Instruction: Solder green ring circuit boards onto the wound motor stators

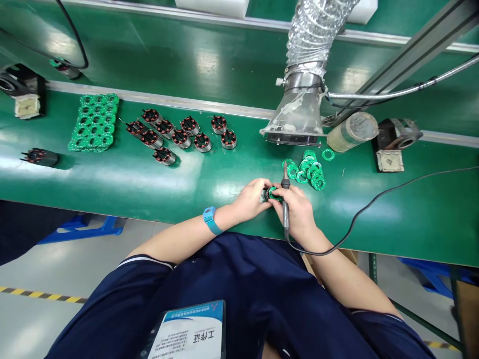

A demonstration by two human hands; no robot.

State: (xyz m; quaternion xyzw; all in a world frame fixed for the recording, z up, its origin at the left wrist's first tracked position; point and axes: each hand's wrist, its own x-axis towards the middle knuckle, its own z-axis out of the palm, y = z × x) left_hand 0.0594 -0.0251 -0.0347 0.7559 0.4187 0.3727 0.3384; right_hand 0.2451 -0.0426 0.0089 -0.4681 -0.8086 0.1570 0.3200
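My left hand (250, 202) is closed around a motor stator (264, 195) near the bench's front edge. A green ring-shaped circuit board (274, 194) sits at the stator's right end, and fingers of my right hand (300, 212) press against it. That same hand also holds a soldering iron (286, 207), its tip pointing away from me towards the back of the bench. Fingers partly cover the stator and board. Just beyond my right hand lies a loose pile of green ring boards (312, 169).
Several copper-wound stators (181, 138) stand left of centre, beside a stack of green board panels (95, 122). A fume extraction hood (297, 117) hangs over the bench. Right of it are a tilted cylinder (354, 131) and an iron holder (396, 142). The iron's cord (355, 219) trails right.
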